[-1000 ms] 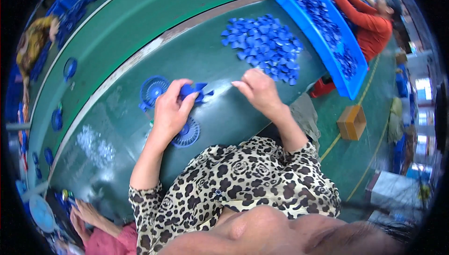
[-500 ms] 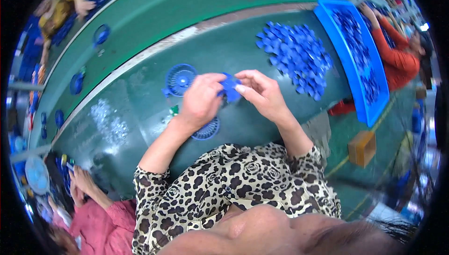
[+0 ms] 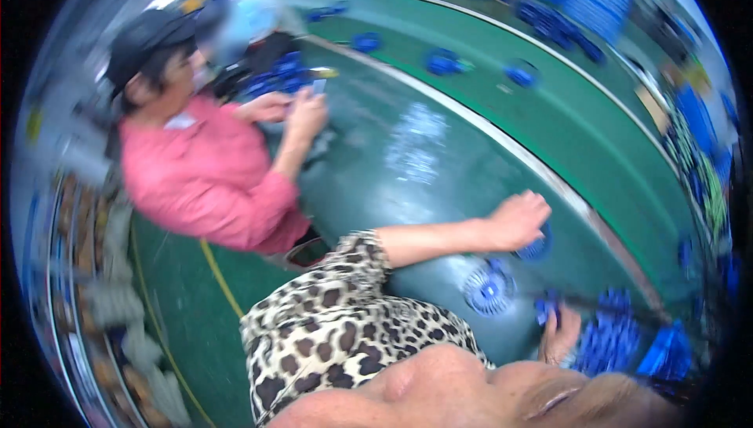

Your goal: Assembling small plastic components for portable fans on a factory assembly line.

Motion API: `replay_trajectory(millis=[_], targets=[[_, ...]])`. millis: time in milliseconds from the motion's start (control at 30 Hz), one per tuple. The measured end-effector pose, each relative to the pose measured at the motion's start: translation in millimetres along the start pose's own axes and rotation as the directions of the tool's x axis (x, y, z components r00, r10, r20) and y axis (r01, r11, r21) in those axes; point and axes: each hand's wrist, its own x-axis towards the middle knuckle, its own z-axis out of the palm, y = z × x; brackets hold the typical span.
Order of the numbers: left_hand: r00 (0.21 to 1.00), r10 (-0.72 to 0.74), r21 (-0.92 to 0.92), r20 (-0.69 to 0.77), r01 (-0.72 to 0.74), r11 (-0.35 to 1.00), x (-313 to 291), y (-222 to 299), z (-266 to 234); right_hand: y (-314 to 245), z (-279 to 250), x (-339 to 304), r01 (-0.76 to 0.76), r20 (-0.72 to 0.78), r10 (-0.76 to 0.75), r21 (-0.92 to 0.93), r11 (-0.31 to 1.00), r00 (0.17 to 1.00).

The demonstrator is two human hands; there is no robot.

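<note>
My left hand [image 3: 518,222] is stretched out over the green table, its fingers curled in. A round blue slatted plastic part [image 3: 535,246] lies partly hidden under it; what the fingers hold, if anything, is hidden. Closer to me sits a second round blue slatted part [image 3: 489,290], with a pale spot at its centre. Low on the right, my right hand [image 3: 561,335] pinches a small flat blue plastic piece [image 3: 547,308]. Beside that hand spreads a pile of similar blue pieces [image 3: 608,338], blurred here.
A pile of small clear shiny pieces [image 3: 417,144] lies farther left on the table. Beyond a pale rail [image 3: 541,169], a green belt [image 3: 478,106] carries several blue parts. A co-worker in a pink top [image 3: 208,169] works at the left. A blue tray [image 3: 665,353] stands at lower right.
The view has swung left, bringing the pink-clad co-worker fully in. My hands, together at one blue piece before, are now apart: the left reaches over a round part, the right keeps the piece.
</note>
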Motion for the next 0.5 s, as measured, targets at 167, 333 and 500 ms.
replay_trajectory(millis=[167,333,500], targets=[[0.980,-0.152,-0.046,0.132,0.159,0.986,-17,-18,31,-16,-12,9,0.156,0.186,-0.130,-0.137,0.978,0.974],[0.907,-0.407,-0.362,0.112,0.418,0.833,-15,-10,22,-32,-12,15,0.066,0.334,0.017,-0.238,0.969,0.943],[0.800,-0.420,-0.850,0.429,0.515,0.114,2,-7,-5,-23,-13,14,0.009,0.383,0.066,-0.189,0.982,0.922]])
